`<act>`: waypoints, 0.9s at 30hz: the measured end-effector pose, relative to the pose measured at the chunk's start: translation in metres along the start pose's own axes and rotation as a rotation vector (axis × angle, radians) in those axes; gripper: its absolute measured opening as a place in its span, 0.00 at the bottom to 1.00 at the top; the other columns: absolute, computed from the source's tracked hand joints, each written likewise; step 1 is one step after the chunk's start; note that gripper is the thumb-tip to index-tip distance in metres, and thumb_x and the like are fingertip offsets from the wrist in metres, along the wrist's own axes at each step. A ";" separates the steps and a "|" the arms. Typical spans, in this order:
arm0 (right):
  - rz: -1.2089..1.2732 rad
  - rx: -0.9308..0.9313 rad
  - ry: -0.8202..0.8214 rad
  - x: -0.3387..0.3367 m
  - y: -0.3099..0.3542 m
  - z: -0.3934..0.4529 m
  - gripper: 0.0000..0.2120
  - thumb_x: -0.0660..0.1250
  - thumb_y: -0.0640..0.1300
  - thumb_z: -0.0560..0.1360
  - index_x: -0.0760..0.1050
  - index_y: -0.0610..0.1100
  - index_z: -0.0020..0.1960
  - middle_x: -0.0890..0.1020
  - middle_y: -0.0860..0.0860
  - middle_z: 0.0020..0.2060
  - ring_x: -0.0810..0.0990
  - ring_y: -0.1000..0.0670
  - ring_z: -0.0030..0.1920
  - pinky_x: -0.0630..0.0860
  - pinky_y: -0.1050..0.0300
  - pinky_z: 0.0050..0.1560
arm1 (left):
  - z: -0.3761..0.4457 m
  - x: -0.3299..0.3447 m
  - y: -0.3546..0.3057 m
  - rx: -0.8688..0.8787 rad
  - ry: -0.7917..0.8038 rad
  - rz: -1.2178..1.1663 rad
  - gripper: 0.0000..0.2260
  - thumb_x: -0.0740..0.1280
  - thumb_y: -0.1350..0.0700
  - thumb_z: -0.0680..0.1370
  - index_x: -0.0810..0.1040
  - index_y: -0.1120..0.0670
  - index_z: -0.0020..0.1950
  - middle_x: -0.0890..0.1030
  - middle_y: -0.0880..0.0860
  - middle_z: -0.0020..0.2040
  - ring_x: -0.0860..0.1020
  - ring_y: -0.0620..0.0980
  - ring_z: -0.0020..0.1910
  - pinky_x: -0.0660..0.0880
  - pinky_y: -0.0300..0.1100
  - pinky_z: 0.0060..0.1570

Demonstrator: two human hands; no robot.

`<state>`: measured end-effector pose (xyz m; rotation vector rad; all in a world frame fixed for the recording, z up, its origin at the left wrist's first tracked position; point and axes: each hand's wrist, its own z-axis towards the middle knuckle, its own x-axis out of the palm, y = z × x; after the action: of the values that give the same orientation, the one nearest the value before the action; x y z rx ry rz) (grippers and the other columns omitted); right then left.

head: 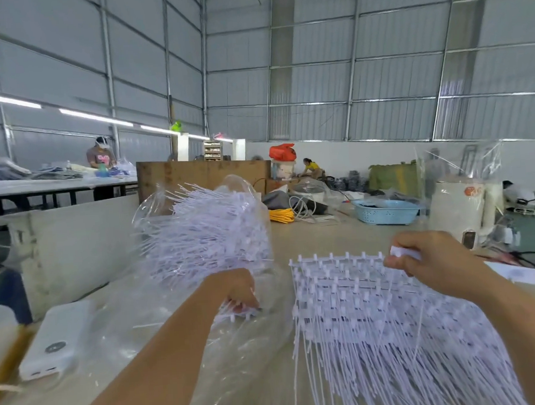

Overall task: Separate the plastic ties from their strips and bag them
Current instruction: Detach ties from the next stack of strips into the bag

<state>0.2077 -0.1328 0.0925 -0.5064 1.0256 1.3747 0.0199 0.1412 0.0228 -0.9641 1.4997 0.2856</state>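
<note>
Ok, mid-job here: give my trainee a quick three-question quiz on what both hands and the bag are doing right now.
1. True or false: the left hand grips a bunch of loose ties at the clear plastic bag.
2. What does the right hand pinch? A) the blue basket B) a small white piece at the top corner of the stacked tie strips C) the power bank
3. Fill in: the bag already holds a big heap of white ____.

Key: 1 true; 2 B; 3 ties.
</note>
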 end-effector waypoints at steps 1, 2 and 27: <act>-0.007 0.000 0.006 0.000 0.000 0.000 0.11 0.69 0.49 0.73 0.73 0.45 0.36 0.77 0.49 0.30 0.77 0.48 0.37 0.70 0.58 0.37 | 0.005 0.006 0.004 -0.006 -0.043 0.036 0.09 0.69 0.57 0.75 0.78 0.59 0.54 0.80 0.54 0.39 0.77 0.48 0.33 0.71 0.35 0.32; -0.013 0.001 0.011 0.001 0.001 0.000 0.11 0.69 0.50 0.73 0.73 0.45 0.37 0.77 0.50 0.30 0.77 0.49 0.36 0.69 0.59 0.36 | 0.009 0.009 0.008 -0.011 -0.119 0.084 0.11 0.68 0.57 0.75 0.78 0.58 0.57 0.81 0.56 0.48 0.79 0.50 0.42 0.73 0.36 0.39; -0.076 0.051 -0.115 0.021 -0.017 0.003 0.09 0.69 0.48 0.70 0.70 0.44 0.39 0.76 0.50 0.32 0.74 0.45 0.37 0.66 0.56 0.37 | -0.044 0.037 -0.185 0.574 0.015 -0.935 0.14 0.68 0.46 0.74 0.78 0.55 0.52 0.84 0.53 0.40 0.84 0.49 0.35 0.79 0.37 0.35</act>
<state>0.2221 -0.1217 0.0721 -0.4193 0.9359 1.2920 0.1229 -0.0181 0.0642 -1.0702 0.9126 -0.7823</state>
